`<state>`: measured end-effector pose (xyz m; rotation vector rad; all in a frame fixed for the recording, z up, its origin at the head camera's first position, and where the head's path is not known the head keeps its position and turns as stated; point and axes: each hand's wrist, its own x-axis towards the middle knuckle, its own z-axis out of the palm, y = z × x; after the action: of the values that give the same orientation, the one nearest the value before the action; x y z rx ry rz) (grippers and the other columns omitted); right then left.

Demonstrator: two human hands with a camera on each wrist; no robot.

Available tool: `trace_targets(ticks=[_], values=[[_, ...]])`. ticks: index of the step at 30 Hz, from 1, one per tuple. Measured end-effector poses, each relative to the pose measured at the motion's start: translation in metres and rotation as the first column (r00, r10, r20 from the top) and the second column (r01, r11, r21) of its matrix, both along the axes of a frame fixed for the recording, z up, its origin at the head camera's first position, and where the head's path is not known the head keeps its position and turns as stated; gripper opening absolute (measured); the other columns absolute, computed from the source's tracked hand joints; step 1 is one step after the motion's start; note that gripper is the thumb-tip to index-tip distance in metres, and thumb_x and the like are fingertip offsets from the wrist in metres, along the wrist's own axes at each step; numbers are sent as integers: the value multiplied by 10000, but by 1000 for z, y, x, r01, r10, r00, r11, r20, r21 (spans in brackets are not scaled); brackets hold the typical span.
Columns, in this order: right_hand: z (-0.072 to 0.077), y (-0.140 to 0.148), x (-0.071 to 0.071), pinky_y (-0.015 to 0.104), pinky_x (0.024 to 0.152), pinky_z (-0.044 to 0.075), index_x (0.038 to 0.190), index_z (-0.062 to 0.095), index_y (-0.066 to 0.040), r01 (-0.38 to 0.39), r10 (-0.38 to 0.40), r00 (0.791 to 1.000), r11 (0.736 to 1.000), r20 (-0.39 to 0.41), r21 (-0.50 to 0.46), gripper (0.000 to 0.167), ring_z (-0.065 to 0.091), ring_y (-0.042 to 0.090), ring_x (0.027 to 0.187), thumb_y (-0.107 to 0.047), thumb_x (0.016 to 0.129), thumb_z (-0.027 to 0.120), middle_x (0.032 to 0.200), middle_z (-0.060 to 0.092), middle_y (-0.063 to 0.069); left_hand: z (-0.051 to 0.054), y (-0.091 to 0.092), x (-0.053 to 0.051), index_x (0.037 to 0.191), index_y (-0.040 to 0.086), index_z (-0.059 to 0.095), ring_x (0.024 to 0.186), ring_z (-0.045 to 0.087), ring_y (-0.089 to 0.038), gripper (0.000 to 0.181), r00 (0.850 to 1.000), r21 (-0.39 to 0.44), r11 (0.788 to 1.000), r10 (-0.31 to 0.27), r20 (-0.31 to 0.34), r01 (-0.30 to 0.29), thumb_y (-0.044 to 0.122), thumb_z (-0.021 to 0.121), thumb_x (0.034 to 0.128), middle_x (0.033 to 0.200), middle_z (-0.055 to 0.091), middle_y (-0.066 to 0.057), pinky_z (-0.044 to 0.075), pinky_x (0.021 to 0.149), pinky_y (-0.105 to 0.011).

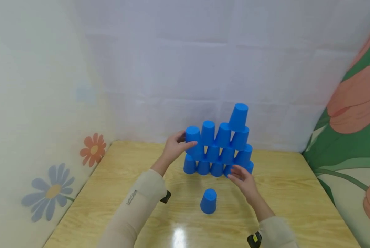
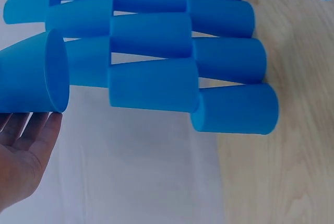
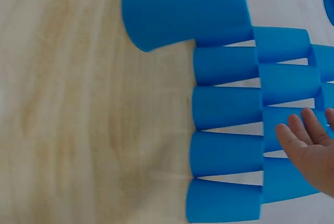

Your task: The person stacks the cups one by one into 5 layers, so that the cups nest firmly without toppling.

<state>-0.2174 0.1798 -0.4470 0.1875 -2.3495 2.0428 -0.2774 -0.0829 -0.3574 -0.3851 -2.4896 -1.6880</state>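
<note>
Upside-down blue plastic cups (image 1: 217,169) stand stacked in rows on the table, with one top cup (image 1: 238,117) above the right end. At the upper left of the stack, my left hand (image 1: 175,147) grips a blue cup (image 1: 192,138) mouth down between thumb and fingers. The left wrist view shows this held cup (image 2: 28,75) beyond the end of the second row, apart from the cup there (image 2: 154,84). My right hand (image 1: 244,183), fingers spread and slightly bent, hovers before the lower right of the stack and holds nothing. One loose cup (image 1: 208,201) stands mouth down in front.
The wood-grain table (image 1: 284,199) runs back to a creased white cloth (image 1: 172,69). A flower-printed panel (image 1: 53,191) borders the left side, and a tulip-patterned cloth (image 1: 355,137) borders the right.
</note>
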Motion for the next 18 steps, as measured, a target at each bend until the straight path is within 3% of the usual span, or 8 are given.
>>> trace_targets(ticks=[9, 14, 18], values=[[-27, -14, 17, 404, 863, 395, 1251, 388, 7, -104, 102, 993, 994, 59, 40, 540, 416, 344, 1095, -142, 791, 630, 1186, 451, 216, 27, 23, -6, 1275, 154, 428, 1047, 468, -174, 694, 1000, 32, 999, -12, -5, 12, 480, 645, 702, 1152, 520, -20, 424, 827, -373], [-22, -26, 30, 432, 849, 399, 1272, 346, 32, -181, 175, 980, 982, 99, 56, 574, 374, 403, 1112, -120, 794, 626, 1216, 400, 265, 41, 33, -8, 1277, 163, 427, 1052, 466, -167, 715, 1000, 3, 1000, 7, 4, -7, 512, 637, 690, 1164, 513, -13, 412, 842, -392], [-30, -31, 32, 466, 864, 374, 1289, 313, 27, -233, 223, 966, 971, 132, 63, 620, 341, 425, 1127, -153, 790, 633, 1245, 358, 273, 52, 39, -10, 1291, 109, 404, 1082, 451, -237, 677, 1000, -16, 1000, 14, 12, -13, 440, 626, 743, 1206, 483, -87, 396, 860, -409]])
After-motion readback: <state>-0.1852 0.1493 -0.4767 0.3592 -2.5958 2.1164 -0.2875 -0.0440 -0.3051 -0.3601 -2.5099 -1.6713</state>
